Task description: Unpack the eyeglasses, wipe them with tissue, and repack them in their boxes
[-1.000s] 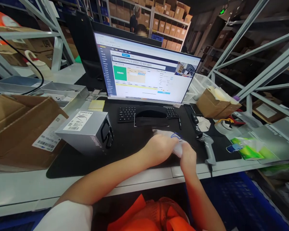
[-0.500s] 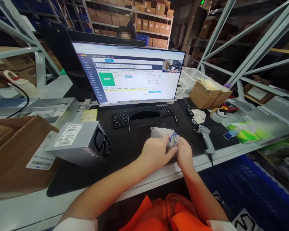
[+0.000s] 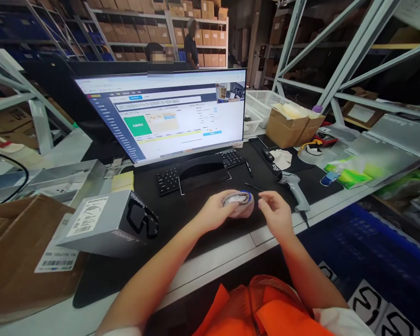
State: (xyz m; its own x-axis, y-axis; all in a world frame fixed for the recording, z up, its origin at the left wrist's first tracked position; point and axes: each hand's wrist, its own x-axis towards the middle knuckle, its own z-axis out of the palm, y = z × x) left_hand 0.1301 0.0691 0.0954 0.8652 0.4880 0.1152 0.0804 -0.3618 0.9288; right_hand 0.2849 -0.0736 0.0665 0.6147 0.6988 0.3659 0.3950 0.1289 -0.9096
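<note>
Gripping a grey fabric pouch [image 3: 238, 206] in the left hand [image 3: 213, 213], with fingers wrapped around it from below and the thumb on top. Showing a blue cord along the pouch's upper edge. Holding the pouch just above the black desk mat [image 3: 182, 221], near the mat's front edge.

Holding the right hand [image 3: 276, 215] at 3 o'clock of the pouch, just beside it and apart from it, with fingers loosely curled, thumb and forefinger close together, grasping nothing visible.

Proceeding outward from the hands:

- At 12 o'clock: monitor stand base [image 3: 203, 170] resting across the middle of the keyboard [image 3: 168, 180]; behind it, lit monitor [image 3: 161, 114].
- At 2 o'clock: barcode scanner [image 3: 294, 189] lying on the mat, near the right hand; farther out, white cloth [image 3: 282, 158] and black mouse [image 3: 268, 154].
- At 9 o'clock: grey carton [image 3: 105, 224] with a goggles print and a white barcode label, lying partly on the mat.
- At 8 o'clock, past the carton: large brown cardboard box [image 3: 14, 261] with a label.
- At 10 o'clock: yellow note pad [image 3: 123, 179].
- At 1 o'clock, well apart: small open cardboard box [image 3: 287, 128], with a white basket [image 3: 262, 99] behind.
- At 3 o'clock, well apart: green packet [image 3: 350, 170].
</note>
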